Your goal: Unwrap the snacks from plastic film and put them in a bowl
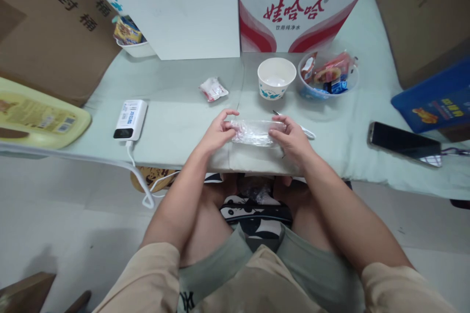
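Note:
Both my hands hold a clear crinkled plastic packet [253, 133] just above the near edge of the pale green table [183, 122]. My left hand [217, 133] pinches its left end, where something pinkish shows inside. My right hand [292, 138] grips the right end with fingers curled. A thin white cord or utensil lies just behind my right hand. A white paper bowl [276, 78] stands behind the packet, with a clear bowl of wrapped snacks [328, 77] to its right.
A small red-and-white packet [213, 89] lies mid-table. A white power bank [130, 119] with a cable sits at left, a black phone [404, 143] at right. White and red-printed cartons [293, 10] and brown boxes line the back. A yellow board [36, 115] lies far left.

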The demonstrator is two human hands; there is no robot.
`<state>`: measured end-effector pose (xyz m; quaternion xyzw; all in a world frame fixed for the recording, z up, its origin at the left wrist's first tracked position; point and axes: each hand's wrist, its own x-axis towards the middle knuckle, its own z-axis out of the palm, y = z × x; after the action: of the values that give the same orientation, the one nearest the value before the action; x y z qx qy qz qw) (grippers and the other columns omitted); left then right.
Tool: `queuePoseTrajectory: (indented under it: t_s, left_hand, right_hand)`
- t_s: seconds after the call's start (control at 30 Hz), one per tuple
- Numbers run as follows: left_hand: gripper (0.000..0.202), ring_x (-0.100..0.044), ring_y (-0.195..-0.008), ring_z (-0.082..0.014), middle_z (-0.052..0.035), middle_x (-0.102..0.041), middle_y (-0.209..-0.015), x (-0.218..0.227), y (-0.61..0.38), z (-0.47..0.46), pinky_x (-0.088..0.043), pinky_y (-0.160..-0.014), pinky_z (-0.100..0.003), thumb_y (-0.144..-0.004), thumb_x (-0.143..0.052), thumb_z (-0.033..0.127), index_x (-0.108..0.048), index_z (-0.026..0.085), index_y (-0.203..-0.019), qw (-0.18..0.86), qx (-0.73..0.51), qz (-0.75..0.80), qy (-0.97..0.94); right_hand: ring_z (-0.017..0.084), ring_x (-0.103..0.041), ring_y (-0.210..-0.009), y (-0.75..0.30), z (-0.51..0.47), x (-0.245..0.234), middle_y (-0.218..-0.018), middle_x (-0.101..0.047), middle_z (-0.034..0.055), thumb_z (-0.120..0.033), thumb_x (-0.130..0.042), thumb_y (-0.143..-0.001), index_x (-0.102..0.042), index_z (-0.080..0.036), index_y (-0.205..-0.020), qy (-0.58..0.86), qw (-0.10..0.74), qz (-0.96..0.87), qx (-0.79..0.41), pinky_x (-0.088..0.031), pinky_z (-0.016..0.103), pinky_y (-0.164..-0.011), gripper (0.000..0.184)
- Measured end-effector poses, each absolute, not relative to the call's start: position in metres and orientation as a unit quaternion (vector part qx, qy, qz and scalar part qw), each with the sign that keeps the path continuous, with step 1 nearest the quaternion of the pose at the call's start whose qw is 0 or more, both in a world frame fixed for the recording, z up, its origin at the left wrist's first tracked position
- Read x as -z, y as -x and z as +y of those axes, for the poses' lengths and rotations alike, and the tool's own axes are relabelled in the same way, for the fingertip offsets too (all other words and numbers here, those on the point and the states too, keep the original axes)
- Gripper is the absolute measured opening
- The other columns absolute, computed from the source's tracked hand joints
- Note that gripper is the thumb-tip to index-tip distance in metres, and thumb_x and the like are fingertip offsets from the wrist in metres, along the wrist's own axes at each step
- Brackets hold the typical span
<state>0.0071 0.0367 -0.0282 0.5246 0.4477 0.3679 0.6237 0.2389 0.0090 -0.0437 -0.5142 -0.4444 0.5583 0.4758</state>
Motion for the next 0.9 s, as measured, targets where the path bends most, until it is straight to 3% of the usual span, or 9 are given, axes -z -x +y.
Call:
queuePoseTrajectory:
  t_s: [0.1,0.2,0.3,0.4,0.47,0.63,0.73,0.8,0.9]
  left_hand:
    - [0.057,-0.06,-0.063,-0.0098,0.0035,-0.067,-0.078,0.027,-0.007,0.039,-0.044,-0.062,-0.022,-0.062,-0.058,0.011,-0.049,0.023,-0.116,0.606,-0.399,0.459,-0.513]
    - [0.038,-0.062,-0.069,-0.0101,0.0018,-0.066,-0.086,0.026,-0.009,0.037,-0.048,-0.069,-0.024,-0.065,-0.059,0.009,-0.052,0.023,-0.1,0.477,-0.493,0.516,-0.514]
    - [0.015,-0.064,-0.079,-0.0144,-0.002,-0.066,-0.086,0.028,-0.018,0.029,-0.05,-0.077,-0.029,-0.075,-0.063,0.019,-0.055,0.02,-0.088,0.408,-0.475,0.524,-0.577]
    - [0.044,-0.062,-0.117,-0.0244,-0.0114,-0.065,-0.123,0.034,-0.034,0.022,-0.048,-0.096,-0.037,-0.078,-0.072,0.041,-0.059,0.021,-0.115,0.458,-0.43,0.451,-0.634]
    - [0.067,-0.056,-0.128,-0.0271,-0.0135,-0.057,-0.14,0.036,-0.045,0.021,-0.046,-0.103,-0.039,-0.076,-0.075,0.054,-0.053,0.023,-0.131,0.501,-0.434,0.396,-0.635]
    - [0.053,-0.065,-0.1,-0.0218,-0.0104,-0.072,-0.106,0.028,-0.059,0.026,-0.05,-0.09,-0.033,-0.079,-0.069,0.063,-0.069,0.016,-0.103,0.51,-0.46,0.404,-0.604]
    - [0.052,-0.062,-0.078,-0.0169,-0.0048,-0.069,-0.082,0.021,-0.06,0.027,-0.049,-0.073,-0.028,-0.074,-0.071,0.066,-0.069,0.015,-0.087,0.512,-0.483,0.43,-0.566]
    - [0.054,-0.056,-0.065,-0.0135,-0.0008,-0.063,-0.071,0.019,-0.061,0.027,-0.045,-0.062,-0.025,-0.071,-0.073,0.068,-0.066,0.015,-0.084,0.539,-0.48,0.431,-0.541]
    - [0.056,-0.052,-0.058,-0.0107,0.002,-0.06,-0.065,0.02,-0.063,0.026,-0.041,-0.056,-0.023,-0.066,-0.076,0.067,-0.063,0.015,-0.084,0.57,-0.466,0.421,-0.529]
  right_hand:
    - [0.013,-0.051,-0.06,-0.237,0.007,0.039,-0.068,-0.059,-0.0037,-0.04,-0.071,-0.07,-0.056,-0.023,-0.077,0.525,0.456,-0.473,-0.541,-0.044,0.029,-0.061,0.024]
    - [0.015,-0.052,-0.065,-0.236,0.005,0.034,-0.073,-0.061,-0.0016,-0.041,-0.065,-0.075,-0.053,-0.024,-0.076,0.541,0.487,-0.492,-0.478,-0.044,0.03,-0.066,0.021]
    - [0.018,-0.056,-0.075,-0.235,0.001,0.03,-0.082,-0.065,0.0006,-0.042,-0.065,-0.08,-0.051,-0.024,-0.077,0.544,0.507,-0.55,-0.38,-0.046,0.034,-0.076,0.023]
    - [0.021,-0.062,-0.087,-0.229,-0.005,0.029,-0.094,-0.07,0.0029,-0.049,-0.065,-0.084,-0.054,-0.024,-0.079,0.487,0.502,-0.596,-0.394,-0.047,0.035,-0.085,0.028]
    - [0.022,-0.063,-0.091,-0.223,-0.007,0.034,-0.096,-0.071,0.0031,-0.056,-0.062,-0.085,-0.057,-0.023,-0.083,0.446,0.492,-0.592,-0.458,-0.048,0.036,-0.086,0.033]
    - [0.02,-0.062,-0.082,-0.216,-0.003,0.047,-0.087,-0.068,0.0029,-0.063,-0.057,-0.085,-0.065,-0.022,-0.088,0.478,0.509,-0.507,-0.506,-0.05,0.034,-0.077,0.042]
    - [0.02,-0.062,-0.089,-0.219,-0.002,0.043,-0.096,-0.067,0.0046,-0.061,-0.063,-0.081,-0.062,-0.023,-0.097,0.533,0.544,-0.467,-0.449,-0.051,0.033,-0.078,0.041]
    - [0.022,-0.062,-0.098,-0.22,-0.003,0.035,-0.106,-0.065,0.0056,-0.058,-0.071,-0.073,-0.055,-0.026,-0.113,0.519,0.548,-0.475,-0.453,-0.052,0.034,-0.082,0.054]
    - [0.02,-0.064,-0.082,-0.217,-0.006,0.023,-0.091,-0.065,0.0005,-0.049,-0.078,-0.067,-0.044,-0.027,-0.126,0.499,0.491,-0.488,-0.521,-0.051,0.032,-0.072,0.071]
